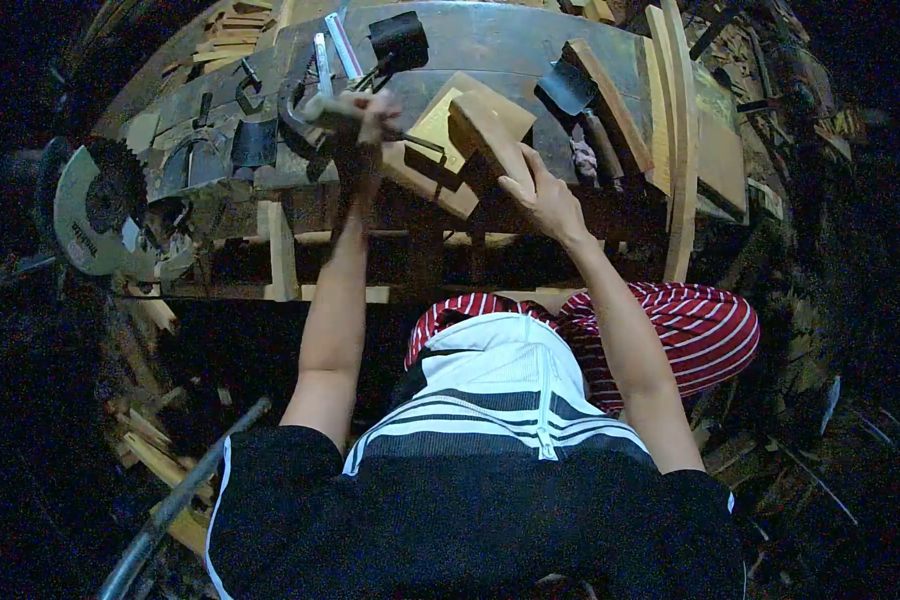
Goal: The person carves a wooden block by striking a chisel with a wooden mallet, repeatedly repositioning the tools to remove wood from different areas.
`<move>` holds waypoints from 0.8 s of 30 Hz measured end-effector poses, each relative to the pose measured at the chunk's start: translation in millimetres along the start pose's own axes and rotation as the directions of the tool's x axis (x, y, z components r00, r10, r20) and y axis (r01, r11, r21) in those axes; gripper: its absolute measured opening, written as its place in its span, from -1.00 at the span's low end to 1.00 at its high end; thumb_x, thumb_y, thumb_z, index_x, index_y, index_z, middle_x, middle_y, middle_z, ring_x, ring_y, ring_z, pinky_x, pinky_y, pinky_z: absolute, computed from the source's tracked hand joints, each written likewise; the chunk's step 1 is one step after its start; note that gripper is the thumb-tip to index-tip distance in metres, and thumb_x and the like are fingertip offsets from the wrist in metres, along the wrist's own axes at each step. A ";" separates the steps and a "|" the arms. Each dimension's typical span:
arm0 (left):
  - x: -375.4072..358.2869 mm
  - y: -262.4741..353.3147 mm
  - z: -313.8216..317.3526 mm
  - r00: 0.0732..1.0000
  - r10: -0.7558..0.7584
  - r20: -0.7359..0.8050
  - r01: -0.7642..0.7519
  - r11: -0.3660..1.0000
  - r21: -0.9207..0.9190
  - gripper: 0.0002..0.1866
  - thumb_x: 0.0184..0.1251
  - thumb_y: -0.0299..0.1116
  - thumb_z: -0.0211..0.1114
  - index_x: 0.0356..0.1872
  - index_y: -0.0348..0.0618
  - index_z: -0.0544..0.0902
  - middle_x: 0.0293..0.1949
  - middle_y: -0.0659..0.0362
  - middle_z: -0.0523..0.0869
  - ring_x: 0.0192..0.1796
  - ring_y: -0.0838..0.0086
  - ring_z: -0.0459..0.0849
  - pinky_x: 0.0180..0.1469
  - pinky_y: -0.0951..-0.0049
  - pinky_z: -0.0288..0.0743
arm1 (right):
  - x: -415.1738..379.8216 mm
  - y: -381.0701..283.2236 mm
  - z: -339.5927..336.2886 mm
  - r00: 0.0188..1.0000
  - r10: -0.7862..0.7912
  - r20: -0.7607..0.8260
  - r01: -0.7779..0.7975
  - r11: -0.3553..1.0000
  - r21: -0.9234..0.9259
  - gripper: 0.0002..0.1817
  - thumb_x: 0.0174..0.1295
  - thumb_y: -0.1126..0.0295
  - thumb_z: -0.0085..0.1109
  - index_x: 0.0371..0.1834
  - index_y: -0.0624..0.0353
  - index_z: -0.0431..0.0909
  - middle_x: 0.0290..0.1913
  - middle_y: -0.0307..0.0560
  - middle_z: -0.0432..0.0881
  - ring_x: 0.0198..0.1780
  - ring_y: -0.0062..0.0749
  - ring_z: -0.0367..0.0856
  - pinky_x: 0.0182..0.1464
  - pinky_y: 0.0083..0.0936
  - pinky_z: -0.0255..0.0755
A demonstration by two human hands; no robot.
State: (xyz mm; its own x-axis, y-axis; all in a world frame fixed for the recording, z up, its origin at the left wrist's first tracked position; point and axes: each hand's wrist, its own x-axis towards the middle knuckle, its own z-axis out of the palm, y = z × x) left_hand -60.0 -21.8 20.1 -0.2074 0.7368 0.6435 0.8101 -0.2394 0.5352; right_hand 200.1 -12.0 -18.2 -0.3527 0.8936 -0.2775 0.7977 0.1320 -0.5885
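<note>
Your left hand (370, 112) is clenched around the handle of a tool (322, 108) over the far left part of the workbench (530, 40); can't really tell what tool it is. Your right hand (542, 195) is pressing down on a tilted wooden block (485, 135), fingers wrapped over its near edge. A circular saw (90, 210) sits off to the left.

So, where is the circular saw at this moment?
In the head view, the circular saw sits at the far left end of the workbench, on the side of the left hand, well apart from the wooden block.
</note>
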 end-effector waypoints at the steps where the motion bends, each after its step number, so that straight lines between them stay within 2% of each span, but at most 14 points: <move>1: 0.4 2.0 7.3 0.934 -0.348 -0.076 0.249 0.790 -0.561 -0.83 0.22 -0.35 0.28 -0.39 -0.19 0.48 -0.45 0.18 0.48 -0.41 0.50 0.54 -0.26 0.40 0.53 | -0.3 0.2 -0.5 1.000 -0.003 0.002 0.003 1.000 0.000 -0.26 0.15 -0.28 -0.04 0.36 -0.29 0.09 -0.16 0.39 0.60 -0.09 0.33 0.57 -0.08 0.10 0.45; 2: 0.6 2.8 14.3 0.765 -0.641 0.072 0.295 0.249 -0.922 -0.84 0.24 -0.36 0.26 -0.40 -0.16 0.45 -0.46 0.19 0.46 -0.40 0.49 0.53 -0.26 0.35 0.53 | -1.9 1.2 -1.0 1.000 -0.001 0.006 0.001 1.000 0.001 -0.26 0.15 -0.29 -0.05 0.36 -0.29 0.09 -0.16 0.39 0.60 -0.08 0.33 0.56 -0.08 0.10 0.45; 3: 2.4 -1.5 16.5 0.917 -0.179 -0.358 0.043 0.933 -0.356 -0.84 0.27 -0.39 0.20 -0.41 -0.09 0.39 -0.52 0.22 0.42 -0.47 0.49 0.48 -0.33 0.34 0.50 | -3.4 1.7 -0.9 1.000 0.009 0.004 -0.009 1.000 0.001 -0.26 0.15 -0.29 -0.05 0.36 -0.29 0.09 -0.16 0.39 0.60 -0.08 0.33 0.56 -0.08 0.10 0.45; 4: 4.5 4.0 12.8 0.918 -0.180 -0.354 0.045 0.933 -0.358 -0.84 0.27 -0.39 0.20 -0.41 -0.09 0.39 -0.52 0.22 0.42 -0.47 0.49 0.48 -0.33 0.34 0.50 | -3.0 0.4 -1.1 1.000 0.026 0.016 -0.025 1.000 -0.010 -0.26 0.15 -0.29 -0.05 0.36 -0.29 0.09 -0.16 0.38 0.61 -0.07 0.33 0.56 -0.08 0.09 0.45; 5: 6.1 8.2 6.6 0.841 -0.510 -0.182 0.207 0.613 -0.763 -0.83 0.28 -0.41 0.19 -0.43 -0.08 0.36 -0.57 0.23 0.40 -0.52 0.51 0.44 -0.35 0.36 0.48 | -1.8 -1.1 -1.2 0.999 0.039 0.029 -0.038 0.999 -0.020 -0.26 0.15 -0.30 -0.05 0.36 -0.29 0.09 -0.16 0.38 0.61 -0.07 0.32 0.56 -0.08 0.09 0.45; 6: 8.5 12.1 1.0 0.707 -0.697 0.125 0.279 0.113 -0.954 -0.82 0.28 -0.43 0.17 -0.45 -0.07 0.34 -0.61 0.25 0.37 -0.56 0.52 0.40 -0.38 0.38 0.46 | -1.6 -1.7 -1.8 0.999 0.038 0.035 -0.038 0.999 -0.017 -0.26 0.15 -0.30 -0.05 0.36 -0.29 0.09 -0.16 0.38 0.61 -0.07 0.32 0.56 -0.08 0.09 0.45; 8: 8.9 13.3 0.2 0.717 -0.683 0.142 0.286 0.102 -0.953 -0.78 0.28 -0.45 0.16 -0.48 -0.05 0.30 -0.67 0.27 0.31 -0.62 0.54 0.32 -0.42 0.40 0.39 | -2.0 -6.9 -5.4 0.990 0.102 0.097 -0.105 0.994 0.023 -0.27 0.17 -0.26 -0.03 0.36 -0.22 0.12 -0.02 0.36 0.56 0.06 0.29 0.50 0.05 -0.01 0.38; 10: 7.3 13.3 2.7 0.723 -0.673 0.155 0.346 0.159 -0.924 -0.79 0.28 -0.45 0.16 -0.48 -0.04 0.29 -0.66 0.28 0.31 -0.62 0.54 0.31 -0.44 0.40 0.35 | -1.3 -5.9 -3.7 0.993 0.084 0.088 -0.086 0.996 0.025 -0.27 0.17 -0.25 -0.02 0.36 -0.22 0.12 -0.03 0.36 0.57 0.05 0.29 0.50 0.04 -0.01 0.38; 14: -1.8 6.2 9.1 0.713 -0.672 0.197 0.284 0.019 -0.959 -0.79 0.26 -0.46 0.16 -0.47 -0.04 0.30 -0.66 0.28 0.30 -0.62 0.55 0.30 -0.45 0.43 0.32 | -2.3 -6.1 -4.4 0.992 0.092 0.086 -0.094 0.995 0.017 -0.27 0.16 -0.24 0.00 0.36 -0.21 0.13 -0.03 0.37 0.56 0.05 0.29 0.50 0.04 -0.01 0.38; 18: -5.7 2.9 11.8 0.729 -0.661 0.180 0.276 0.043 -0.960 -0.80 0.26 -0.44 0.16 -0.46 -0.04 0.30 -0.66 0.28 0.30 -0.62 0.55 0.29 -0.45 0.43 0.33 | -1.0 -4.9 -1.3 0.993 0.085 0.083 -0.086 0.996 0.018 -0.27 0.16 -0.23 0.00 0.35 -0.21 0.13 -0.03 0.38 0.56 0.05 0.30 0.50 0.04 0.00 0.38; 20: -6.3 2.6 13.1 0.737 -0.655 0.164 0.301 0.101 -0.948 -0.81 0.26 -0.41 0.15 -0.45 -0.04 0.30 -0.67 0.29 0.28 -0.61 0.56 0.29 -0.44 0.44 0.33 | 0.4 -1.2 2.7 1.000 0.025 0.019 -0.025 0.999 0.022 -0.27 0.14 -0.31 -0.03 0.33 -0.35 0.08 -0.16 0.39 0.60 -0.06 0.32 0.56 -0.06 0.10 0.45; 24: -10.3 7.0 17.5 0.732 -0.666 0.144 0.275 0.095 -0.957 -0.80 0.25 -0.41 0.17 -0.47 -0.04 0.31 -0.66 0.29 0.27 -0.61 0.56 0.29 -0.46 0.45 0.32 | -2.1 -3.6 -0.2 0.999 0.030 0.019 -0.030 1.000 -0.002 -0.27 0.14 -0.30 -0.02 0.34 -0.33 0.09 -0.15 0.38 0.61 -0.07 0.32 0.56 -0.07 0.09 0.46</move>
State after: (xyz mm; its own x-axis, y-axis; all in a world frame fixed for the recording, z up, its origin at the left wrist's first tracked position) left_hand -42.6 -20.0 7.6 -0.6125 0.7896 0.0359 -0.5045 -0.4255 0.7513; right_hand 198.1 -14.3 -15.3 -0.3375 0.8889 -0.3099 0.8089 0.1055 -0.5784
